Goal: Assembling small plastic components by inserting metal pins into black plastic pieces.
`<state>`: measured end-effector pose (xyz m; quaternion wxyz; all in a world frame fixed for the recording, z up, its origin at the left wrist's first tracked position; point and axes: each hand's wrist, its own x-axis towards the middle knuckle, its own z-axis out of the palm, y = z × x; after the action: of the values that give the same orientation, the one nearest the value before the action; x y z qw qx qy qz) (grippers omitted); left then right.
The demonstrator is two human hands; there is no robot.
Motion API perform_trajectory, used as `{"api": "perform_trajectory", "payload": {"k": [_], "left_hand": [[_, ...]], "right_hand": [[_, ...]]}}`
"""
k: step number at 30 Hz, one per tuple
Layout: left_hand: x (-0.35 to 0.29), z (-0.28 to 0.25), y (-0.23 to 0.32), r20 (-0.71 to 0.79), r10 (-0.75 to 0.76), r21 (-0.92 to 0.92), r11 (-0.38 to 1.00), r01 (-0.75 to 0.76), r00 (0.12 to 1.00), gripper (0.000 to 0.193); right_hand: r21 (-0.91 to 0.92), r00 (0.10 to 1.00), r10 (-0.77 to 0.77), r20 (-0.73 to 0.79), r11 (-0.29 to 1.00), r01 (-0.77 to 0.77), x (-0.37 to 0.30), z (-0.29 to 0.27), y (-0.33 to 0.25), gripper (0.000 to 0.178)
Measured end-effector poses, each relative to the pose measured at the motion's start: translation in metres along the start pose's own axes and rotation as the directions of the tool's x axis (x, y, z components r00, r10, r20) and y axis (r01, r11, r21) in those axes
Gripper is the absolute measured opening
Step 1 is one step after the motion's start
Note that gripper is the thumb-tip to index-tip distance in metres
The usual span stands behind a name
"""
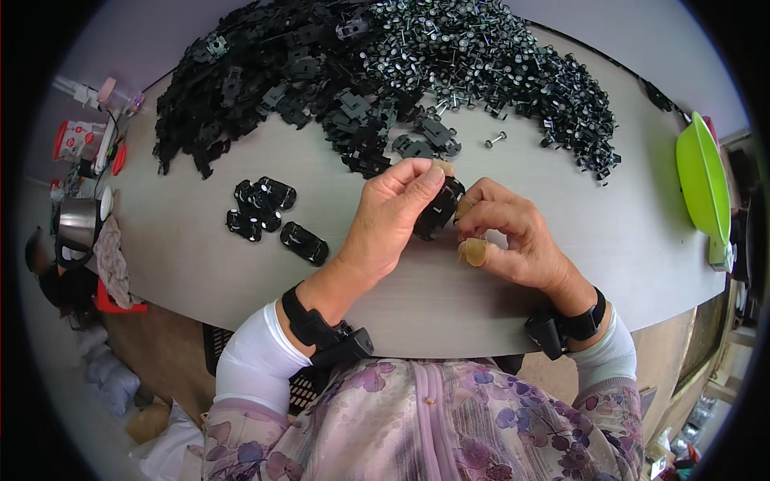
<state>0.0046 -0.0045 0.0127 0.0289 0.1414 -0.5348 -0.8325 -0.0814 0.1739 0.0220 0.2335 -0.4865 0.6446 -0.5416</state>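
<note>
Both hands meet over the near edge of the grey table [200, 264]: left hand [389, 220] wraps a small black plastic part [437, 208], right hand [509, 236] pinches its other side, fingers closed on it. Left of them lie about five finished black pieces [269, 212]. Beyond, one loose pin [496, 139], then two big heaps: black clips [265, 72] and pins [497, 64].
</note>
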Motion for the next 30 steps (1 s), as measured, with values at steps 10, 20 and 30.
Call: {"api": "perform_trajectory", "payload": {"k": [10,20,30], "left_hand": [[-0.001,0.001,-0.006,0.254,-0.001,0.143,0.989,-0.036,0.967,0.056],[-0.002,0.000,-0.003,0.028,-0.018,-0.140,0.990,0.022,0.999,0.050],[-0.004,-0.004,0.005,0.228,-0.255,0.015,0.966,0.258,0.940,0.017]], "right_hand": [[0.039,0.971,0.158,-0.179,0.987,-0.154,-0.002,-0.006,0.004,0.012],[0.013,0.989,0.124,0.076,0.992,-0.125,-0.007,0.000,-0.011,0.016],[-0.365,0.965,-0.216,-0.146,0.919,0.150,0.001,-0.012,-0.010,0.027]]}}
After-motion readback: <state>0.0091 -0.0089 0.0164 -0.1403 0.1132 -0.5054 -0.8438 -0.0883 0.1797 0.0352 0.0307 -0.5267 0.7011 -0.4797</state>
